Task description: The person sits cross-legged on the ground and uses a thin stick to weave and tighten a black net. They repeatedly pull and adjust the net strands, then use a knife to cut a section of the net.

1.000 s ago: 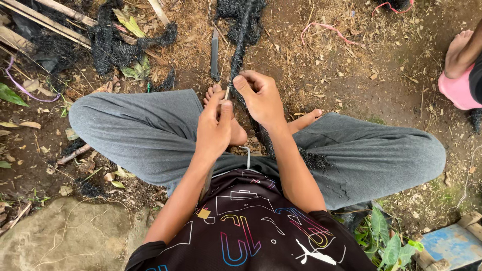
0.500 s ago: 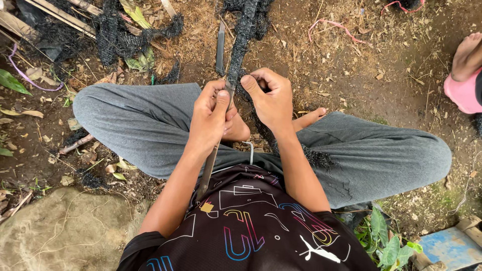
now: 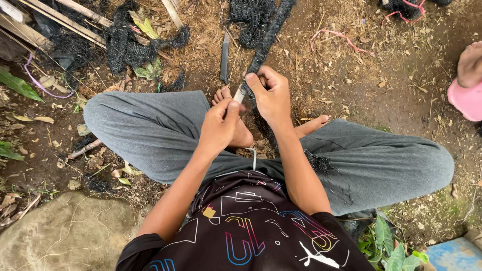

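Mid-frame, above crossed legs: left hand clenched on a pale stick, right hand gripping the black net strip wound on it, seemingly midway, much strip trailing to the upper edge unwound.

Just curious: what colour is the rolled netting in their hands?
Black; the rolled netting shows best in the head view.
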`<state>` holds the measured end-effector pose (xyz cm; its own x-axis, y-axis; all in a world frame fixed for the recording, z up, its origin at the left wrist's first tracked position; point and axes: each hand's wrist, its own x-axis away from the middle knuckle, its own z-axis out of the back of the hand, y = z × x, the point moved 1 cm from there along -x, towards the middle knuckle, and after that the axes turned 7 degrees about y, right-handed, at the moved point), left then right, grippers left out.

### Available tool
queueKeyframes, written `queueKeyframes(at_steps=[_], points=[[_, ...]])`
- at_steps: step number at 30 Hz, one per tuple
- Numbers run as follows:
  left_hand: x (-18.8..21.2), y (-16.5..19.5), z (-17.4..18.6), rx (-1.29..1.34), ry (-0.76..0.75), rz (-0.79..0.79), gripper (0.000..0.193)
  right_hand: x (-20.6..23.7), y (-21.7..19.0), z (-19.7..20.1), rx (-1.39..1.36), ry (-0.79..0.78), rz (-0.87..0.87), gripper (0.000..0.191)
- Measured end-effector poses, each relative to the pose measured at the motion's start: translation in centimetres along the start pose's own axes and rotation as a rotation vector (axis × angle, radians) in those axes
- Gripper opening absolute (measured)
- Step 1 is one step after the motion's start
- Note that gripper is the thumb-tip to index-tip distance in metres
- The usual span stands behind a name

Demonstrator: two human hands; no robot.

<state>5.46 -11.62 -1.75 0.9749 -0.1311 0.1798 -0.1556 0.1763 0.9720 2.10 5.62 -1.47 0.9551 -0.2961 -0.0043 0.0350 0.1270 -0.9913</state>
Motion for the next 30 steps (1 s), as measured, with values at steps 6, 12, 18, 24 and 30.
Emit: queueKeyframes(at_steps=[6, 12, 18, 24, 30], points=[[-0.5, 0.0, -0.2, 0.217, 0.122, 0.067, 0.032, 1.4, -2.0, 0.2, -0.037, -0.001, 0.003, 0.023], [-0.4, 2.1, 1.3, 0.531, -0.122, 0.381, 0.033, 1.5, -2.7, 1.2, -0.152, -0.035, -0.003, 0.029], [0.1, 1.7, 2.0, 0.865, -0.541, 0.668, 0.033, 0.7, -1.6, 1.8, -0.507, -0.290, -0.181, 0.041], [0.5, 0.8, 1.1, 0.974, -0.559, 0.623, 0.038, 0.5, -1.3, 1.8, -0.350, -0.291, 0.002, 0.027], [1.9, 1.5, 1.0, 0.020, 0.043, -0.038, 0.029, 1.5, -2.7, 0.6, 0.110, -0.079, 0.026, 0.025]])
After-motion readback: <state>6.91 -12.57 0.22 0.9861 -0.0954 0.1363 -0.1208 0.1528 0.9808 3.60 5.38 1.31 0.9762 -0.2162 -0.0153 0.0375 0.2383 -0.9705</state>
